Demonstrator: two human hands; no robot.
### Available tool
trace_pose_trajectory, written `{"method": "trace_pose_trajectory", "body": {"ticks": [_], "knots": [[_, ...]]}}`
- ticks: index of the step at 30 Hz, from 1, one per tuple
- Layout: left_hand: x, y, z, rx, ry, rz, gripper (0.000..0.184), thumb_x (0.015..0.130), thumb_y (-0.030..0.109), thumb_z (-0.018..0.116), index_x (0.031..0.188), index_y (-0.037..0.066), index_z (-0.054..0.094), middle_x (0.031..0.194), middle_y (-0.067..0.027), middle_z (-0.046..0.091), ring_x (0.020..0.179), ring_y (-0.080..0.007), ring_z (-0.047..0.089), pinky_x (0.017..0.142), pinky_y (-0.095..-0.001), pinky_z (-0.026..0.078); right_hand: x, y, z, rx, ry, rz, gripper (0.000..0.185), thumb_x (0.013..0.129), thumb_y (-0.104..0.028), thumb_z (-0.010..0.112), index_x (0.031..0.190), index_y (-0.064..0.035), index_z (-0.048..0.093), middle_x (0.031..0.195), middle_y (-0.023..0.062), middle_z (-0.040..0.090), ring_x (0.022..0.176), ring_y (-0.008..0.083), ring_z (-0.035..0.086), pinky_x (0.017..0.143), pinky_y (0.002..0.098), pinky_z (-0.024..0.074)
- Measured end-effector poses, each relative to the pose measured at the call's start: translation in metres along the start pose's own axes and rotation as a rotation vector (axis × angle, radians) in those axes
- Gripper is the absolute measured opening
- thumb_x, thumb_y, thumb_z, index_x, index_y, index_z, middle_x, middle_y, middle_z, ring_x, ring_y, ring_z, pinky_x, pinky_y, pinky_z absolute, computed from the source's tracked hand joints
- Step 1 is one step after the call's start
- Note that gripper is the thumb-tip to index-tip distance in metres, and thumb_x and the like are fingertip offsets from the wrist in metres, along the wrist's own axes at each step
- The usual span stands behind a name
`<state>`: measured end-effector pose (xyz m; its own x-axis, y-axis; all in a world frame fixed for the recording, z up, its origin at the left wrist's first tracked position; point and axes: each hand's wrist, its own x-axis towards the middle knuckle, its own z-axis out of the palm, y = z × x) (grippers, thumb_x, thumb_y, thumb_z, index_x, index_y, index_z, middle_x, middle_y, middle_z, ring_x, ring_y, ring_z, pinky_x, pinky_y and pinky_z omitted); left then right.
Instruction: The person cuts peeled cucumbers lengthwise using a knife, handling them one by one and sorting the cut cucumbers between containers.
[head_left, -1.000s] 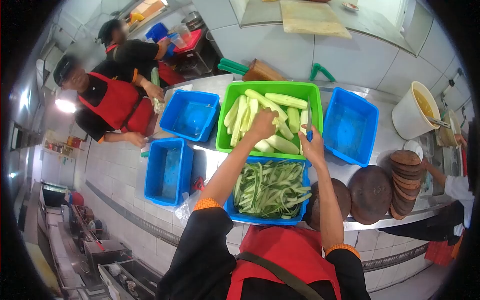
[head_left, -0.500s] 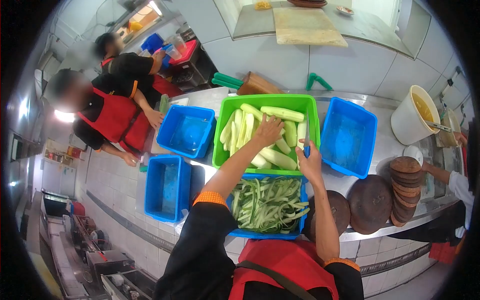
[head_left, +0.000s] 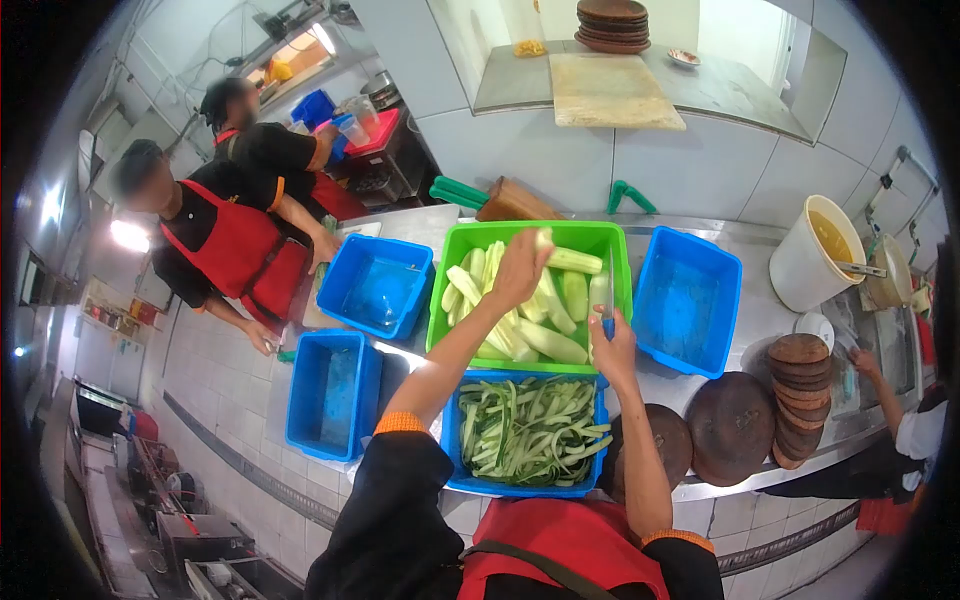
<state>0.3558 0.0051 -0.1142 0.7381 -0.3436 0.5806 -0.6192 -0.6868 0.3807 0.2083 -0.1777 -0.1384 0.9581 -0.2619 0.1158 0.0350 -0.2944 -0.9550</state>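
My left hand [head_left: 520, 270] is closed round a pale peeled zucchini [head_left: 544, 239], whose end pokes out above my fingers, over the green tub [head_left: 436, 300]. Several more peeled zucchini [head_left: 555, 345] lie in that tub. At the tub's right side, my right hand [head_left: 613, 348] grips a knife [head_left: 608, 322] by its blue handle, blade pointing away from me. Nearest to me, a blue tub [head_left: 450, 440] holds a heap of long green peel strips [head_left: 530, 430].
Blue tubs stand left [head_left: 375, 285], front left [head_left: 333, 390] and right [head_left: 688, 300]. Round dark wooden boards [head_left: 733, 428] and a white bucket [head_left: 815, 255] are farther right. Two co-workers [head_left: 240, 250] stand left; another person's arm [head_left: 880, 385] reaches in at right.
My left hand has lifted from among the zucchini and now holds one. The knife stays in my right hand. The view has tilted up slightly.
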Motion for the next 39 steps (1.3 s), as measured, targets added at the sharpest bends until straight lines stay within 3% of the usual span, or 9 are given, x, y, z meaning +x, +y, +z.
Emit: {"method": "trace_pose_trajectory", "body": {"ticks": [3, 8, 14, 18, 28, 30, 34, 36, 39], "knots": [[0.019, 0.027, -0.042, -0.656, 0.295, -0.537, 0.038, 0.104, 0.04, 0.037, 0.107, 0.003, 0.047, 0.078, -0.0157, 0.055, 0.061, -0.0224, 0.06, 0.057, -0.0382, 0.05, -0.009, -0.016, -0.005, 0.207, -0.062, 0.222, 0.027, 0.097, -0.025, 0.055, 0.109, -0.0017, 0.061, 0.058, 0.0043, 0.051, 0.053, 0.0143, 0.051, 0.053, 0.0323, 0.041], [0.019, 0.049, -0.108, -1.376, 0.54, -0.793, 0.059, 0.097, 0.067, 0.022, 0.111, 0.014, 0.045, 0.077, -0.0089, 0.053, 0.061, -0.0222, 0.058, 0.055, -0.0396, 0.052, -0.055, -0.074, -0.012, -0.034, -0.161, -0.095, 0.026, 0.1, -0.017, 0.047, 0.116, -0.0003, 0.059, 0.065, 0.0104, 0.058, 0.055, 0.0185, 0.057, 0.051, 0.0336, 0.0423], [-0.004, 0.061, -0.164, -1.63, 0.543, -0.756, 0.059, 0.102, 0.058, 0.017, 0.122, 0.013, 0.048, 0.087, -0.0088, 0.053, 0.075, -0.0201, 0.052, 0.064, -0.0345, 0.049, -0.112, -0.125, -0.006, -0.003, -0.25, -0.476, 0.034, 0.094, -0.003, 0.052, 0.127, 0.0041, 0.052, 0.111, 0.0223, 0.066, 0.073, 0.0316, 0.068, 0.065, 0.0375, 0.0523], [-0.02, 0.072, -0.182, -1.73, 0.581, -0.704, 0.056, 0.103, 0.054, 0.017, 0.122, 0.011, 0.047, 0.089, -0.0094, 0.051, 0.077, -0.0199, 0.051, 0.064, -0.0334, 0.049, -0.122, -0.138, 0.0, 0.015, -0.301, -0.522, 0.036, 0.093, -0.001, 0.052, 0.129, 0.0041, 0.051, 0.115, 0.0218, 0.065, 0.078, 0.0327, 0.07, 0.067, 0.0358, 0.0552], [-0.042, 0.098, -0.196, -1.788, 0.668, -0.658, 0.054, 0.103, 0.053, 0.019, 0.122, 0.009, 0.045, 0.089, -0.0088, 0.049, 0.075, -0.0177, 0.048, 0.062, -0.0289, 0.046, -0.133, -0.144, 0.005, -0.083, -0.293, -0.597, 0.038, 0.09, 0.0, 0.056, 0.127, 0.0037, 0.052, 0.108, 0.0226, 0.067, 0.074, 0.0346, 0.069, 0.061, 0.0393, 0.0552], [-0.046, 0.105, -0.197, -1.811, 0.641, -0.637, 0.055, 0.103, 0.053, 0.02, 0.122, 0.008, 0.045, 0.089, -0.0085, 0.049, 0.075, -0.0171, 0.047, 0.061, -0.028, 0.045, -0.135, -0.139, 0.008, -0.036, -0.251, -0.638, 0.029, 0.092, -0.003, 0.055, 0.119, 0.0073, 0.055, 0.071, 0.0215, 0.061, 0.061, 0.0379, 0.063, 0.054, 0.041, 0.0491], [-0.053, 0.117, -0.204, -1.839, 0.625, -0.575, 0.054, 0.103, 0.053, 0.022, 0.123, 0.009, 0.045, 0.089, -0.0085, 0.047, 0.074, -0.0159, 0.046, 0.058, -0.0261, 0.044, -0.14, -0.138, 0.005, -0.044, -0.253, -0.628, 0.03, 0.088, -0.002, 0.058, 0.117, 0.0073, 0.055, 0.071, 0.0216, 0.061, 0.062, 0.0396, 0.063, 0.054, 0.043, 0.0491], [-0.058, 0.122, -0.205, -1.835, 0.629, -0.565, 0.054, 0.103, 0.053, 0.022, 0.123, 0.009, 0.045, 0.089, -0.0086, 0.047, 0.074, -0.0158, 0.046, 0.057, -0.0256, 0.044, -0.142, -0.134, 0.001, -0.144, -0.314, -0.607, 0.035, 0.085, -0.001, 0.061, 0.119, 0.0058, 0.055, 0.097, 0.0233, 0.067, 0.073, 0.035, 0.068, 0.059, 0.0391, 0.0553], [-0.068, 0.132, -0.202, -1.888, 0.615, -0.602, 0.052, 0.103, 0.053, 0.024, 0.123, 0.009, 0.045, 0.088, -0.0089, 0.047, 0.073, -0.0157, 0.045, 0.055, -0.0252, 0.043, -0.144, -0.126, 0.001, -0.158, -0.353, -0.671, 0.044, 0.081, -0.003, 0.065, 0.123, 0.0055, 0.054, 0.098, 0.0219, 0.066, 0.073, 0.0354, 0.068, 0.059, 0.0392, 0.0555]]}}
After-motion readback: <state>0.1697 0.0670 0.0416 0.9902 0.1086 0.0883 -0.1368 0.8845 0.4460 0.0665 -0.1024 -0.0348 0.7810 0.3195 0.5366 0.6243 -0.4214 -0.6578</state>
